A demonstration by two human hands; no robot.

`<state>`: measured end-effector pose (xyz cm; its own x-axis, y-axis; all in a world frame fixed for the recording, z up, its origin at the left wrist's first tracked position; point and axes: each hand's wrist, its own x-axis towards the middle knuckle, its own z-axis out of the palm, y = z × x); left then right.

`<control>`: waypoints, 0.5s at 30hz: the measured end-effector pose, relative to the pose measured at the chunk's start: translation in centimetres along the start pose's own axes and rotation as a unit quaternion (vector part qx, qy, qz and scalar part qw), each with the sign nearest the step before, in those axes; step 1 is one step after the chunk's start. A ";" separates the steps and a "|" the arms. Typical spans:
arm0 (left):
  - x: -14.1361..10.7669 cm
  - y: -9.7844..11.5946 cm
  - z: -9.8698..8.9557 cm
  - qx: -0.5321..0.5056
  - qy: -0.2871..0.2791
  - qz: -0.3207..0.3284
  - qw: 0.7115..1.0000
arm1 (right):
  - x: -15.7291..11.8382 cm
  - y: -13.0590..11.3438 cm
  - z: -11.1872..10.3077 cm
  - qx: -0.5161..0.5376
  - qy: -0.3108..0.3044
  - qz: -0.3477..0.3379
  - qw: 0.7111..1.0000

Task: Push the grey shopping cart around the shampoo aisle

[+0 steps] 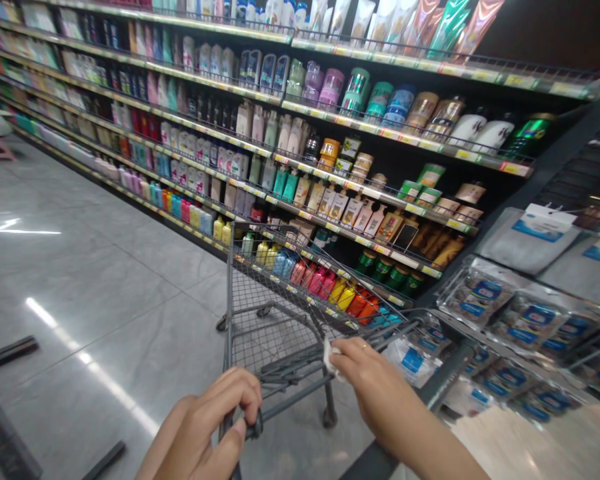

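A grey wire shopping cart (265, 320) stands in front of me, its basket seemingly without goods. My left hand (220, 413) is at the near left corner of the cart, with fingers curled round the dark end of its handle. My right hand (357, 367) is closed on a small crumpled white piece (329, 357), like tissue or paper, beside the right part of the cart handle. A ring shows on one of its fingers.
Long shelves (205, 123) of bottles, jars and tubes run from far left to right. Packaged goods (487, 293) hang on a rack close at right. Dark metal pieces (10, 353) lie at lower left. Grey tiled floor (130, 280) reflects ceiling lights.
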<state>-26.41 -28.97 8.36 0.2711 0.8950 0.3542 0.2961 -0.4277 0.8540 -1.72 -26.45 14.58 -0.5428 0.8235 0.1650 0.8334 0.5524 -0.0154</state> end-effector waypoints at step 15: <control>8.3 7.0 5.3 0.422 -0.236 0.048 0.874 | 0.5 1.5 0.1 -0.195 0.027 -0.082 0.977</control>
<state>-17.26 -25.19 15.33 0.6203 0.7833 0.0410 0.7675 -0.6169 0.1742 -0.78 -25.20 14.57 -0.6747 0.7143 0.1858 0.7177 0.5762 0.3909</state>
